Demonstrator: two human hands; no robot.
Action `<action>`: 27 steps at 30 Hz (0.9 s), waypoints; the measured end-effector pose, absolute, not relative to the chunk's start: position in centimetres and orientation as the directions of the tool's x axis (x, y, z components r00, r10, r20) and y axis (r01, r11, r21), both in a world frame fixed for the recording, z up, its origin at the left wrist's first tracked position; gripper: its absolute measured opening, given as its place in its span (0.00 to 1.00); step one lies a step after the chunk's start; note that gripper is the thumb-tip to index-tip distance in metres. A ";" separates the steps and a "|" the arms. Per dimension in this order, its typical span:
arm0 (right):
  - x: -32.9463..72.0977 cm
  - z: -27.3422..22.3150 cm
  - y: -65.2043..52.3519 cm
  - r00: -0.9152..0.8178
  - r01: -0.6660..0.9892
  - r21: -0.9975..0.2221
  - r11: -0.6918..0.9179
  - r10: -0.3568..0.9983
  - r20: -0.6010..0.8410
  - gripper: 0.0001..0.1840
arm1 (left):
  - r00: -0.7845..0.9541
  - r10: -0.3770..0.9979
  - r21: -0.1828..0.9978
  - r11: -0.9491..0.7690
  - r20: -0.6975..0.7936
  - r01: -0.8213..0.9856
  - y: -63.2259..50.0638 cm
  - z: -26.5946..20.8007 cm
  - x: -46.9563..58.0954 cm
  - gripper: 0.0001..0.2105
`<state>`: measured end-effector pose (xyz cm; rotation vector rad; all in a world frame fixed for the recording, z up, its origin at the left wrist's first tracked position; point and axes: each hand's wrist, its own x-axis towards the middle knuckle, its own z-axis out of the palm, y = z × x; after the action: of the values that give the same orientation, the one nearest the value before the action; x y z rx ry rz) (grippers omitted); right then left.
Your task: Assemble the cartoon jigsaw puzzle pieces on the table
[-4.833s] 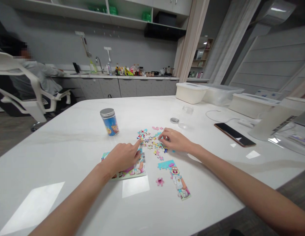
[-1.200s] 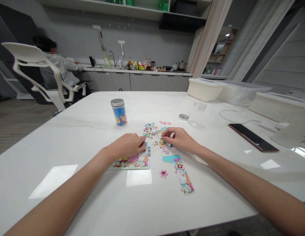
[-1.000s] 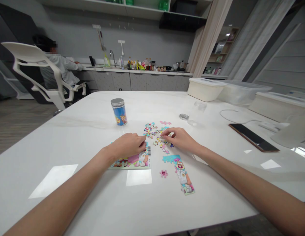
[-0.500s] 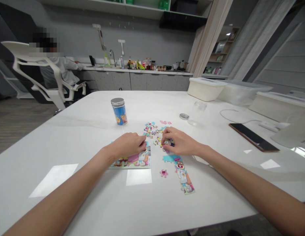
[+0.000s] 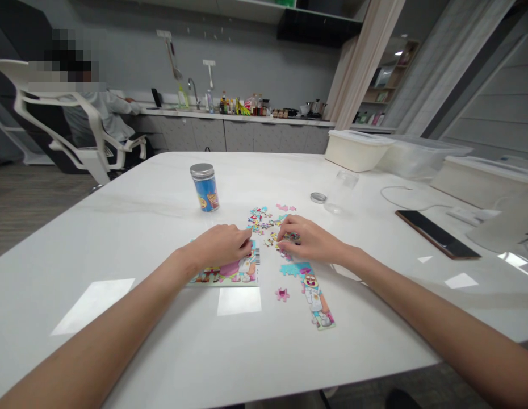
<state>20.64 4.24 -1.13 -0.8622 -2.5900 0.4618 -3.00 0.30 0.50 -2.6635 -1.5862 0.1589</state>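
Note:
My left hand (image 5: 223,247) rests on a printed picture card (image 5: 238,275) with a barcode at its right edge. Its fingers are curled closed, and anything inside them is hidden. Over a cluster of loose jigsaw pieces (image 5: 259,218) is my right hand (image 5: 309,238), its fingers bent and the thumb apart from them; pieces show beneath. Just below that hand lies a joined puzzle section (image 5: 315,298), with a blue strip at its top and a cartoon figure down its right side. One pink puzzle piece (image 5: 282,294) sits alone to its left.
A lidded jar (image 5: 205,187) with a blue cartoon print stands beyond the card. Behind my right hand are a clear jar (image 5: 340,193) and a silver lid (image 5: 318,197). A phone (image 5: 436,234), a cable and plastic boxes (image 5: 357,150) are at right. A person sits at far left.
The view has tipped slightly, so the table appears a little higher. My right hand has shifted slightly left over the pieces, its fingers reaching into the cluster. My left hand stays on the card.

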 end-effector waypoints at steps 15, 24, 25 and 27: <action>20.7 -1.8 4.6 -0.715 0.560 -0.367 0.743 0.657 0.240 0.04 | 0.468 0.881 -0.072 -0.472 -0.068 0.878 0.3 0.5 -3.0 0.14; 20.7 -1.6 4.6 -0.719 0.557 -0.338 0.759 0.644 0.262 0.05 | 0.472 0.879 -0.089 -0.477 -0.070 0.875 0.3 0.4 -3.1 0.14; 20.7 -1.5 4.5 -0.734 0.540 -0.345 0.768 0.630 0.253 0.04 | 0.470 0.880 -0.091 -0.475 -0.072 0.875 0.3 0.5 -3.0 0.14; 20.5 -1.3 4.1 -0.755 0.526 -0.350 0.775 0.615 0.227 0.03 | 0.465 0.882 -0.092 -0.471 -0.079 0.878 0.3 0.6 -3.0 0.14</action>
<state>20.52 4.12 -1.32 -0.8752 -2.6395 0.3804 -2.96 0.28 0.58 -2.6557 -1.5960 0.1787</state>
